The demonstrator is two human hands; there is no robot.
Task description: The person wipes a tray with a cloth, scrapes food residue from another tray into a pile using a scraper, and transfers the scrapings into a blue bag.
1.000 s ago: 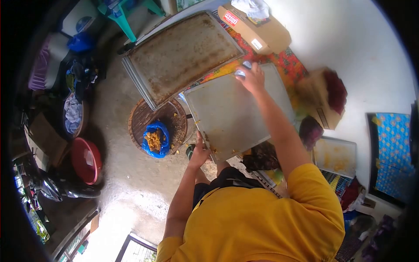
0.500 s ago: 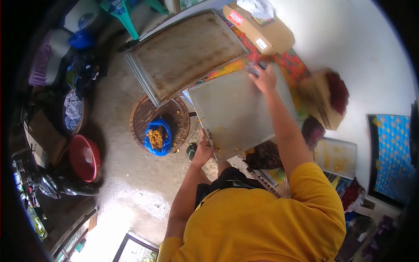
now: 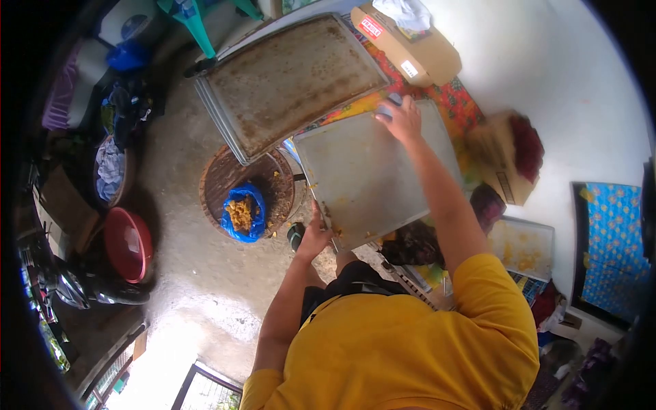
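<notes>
1. Head view: gripping near corner of grey tray (image 3: 372,174) with left hand (image 3: 314,236).
2. Pressing grey tool (image 3: 386,109) on its far edge, right hand (image 3: 403,119) curled round it.
3. Holding tray tilted near blue bag (image 3: 240,213).

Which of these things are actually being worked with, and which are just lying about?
In use: grey tray, left hand, right hand, blue bag of yellow scraps.
Lying about: stacked rusty trays, cardboard box, red basin.

There are three trays, one brown tray (image 3: 294,78), one grey tray (image 3: 372,171), one yellow-stained tray (image 3: 523,249); two cardboard boxes (image 3: 410,44) (image 3: 502,160), one red basin (image 3: 126,244), one blue bag (image 3: 240,213)
</notes>
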